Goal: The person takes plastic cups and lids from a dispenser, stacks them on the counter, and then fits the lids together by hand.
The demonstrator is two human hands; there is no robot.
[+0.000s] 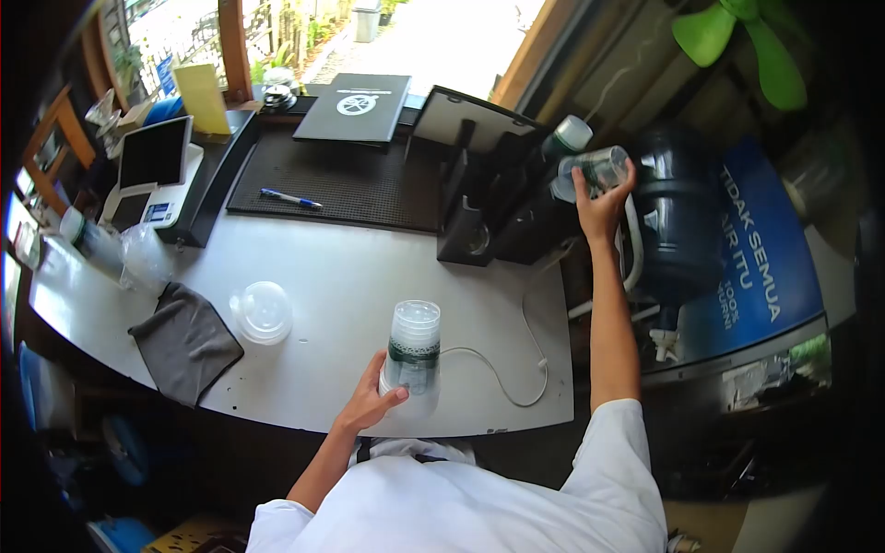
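My left hand (pixel 371 396) is wrapped round the lower part of a stack of clear plastic cups (pixel 414 355) with a dark green band, near the front edge of the white counter (pixel 341 276). Out to the right, my right hand (pixel 601 198) grips a clear plastic cup (pixel 604 168), tilted on its side above the black holder (pixel 530 217). Another cup stack (pixel 569 135) with a pale end stands in the holder just behind that cup. Round clear plastic lids (pixel 263 313) lie on the counter to the left of my left hand.
A grey cloth (pixel 189 341), plastic bag (pixel 147 256) and tablet stand (pixel 155 152) are at the left. A pen (pixel 290 198) and black folder (pixel 355 109) lie on the dark mat (pixel 341 180). A white cable (pixel 498 376) curls across the counter. Right stands a large water bottle (pixel 678 212).
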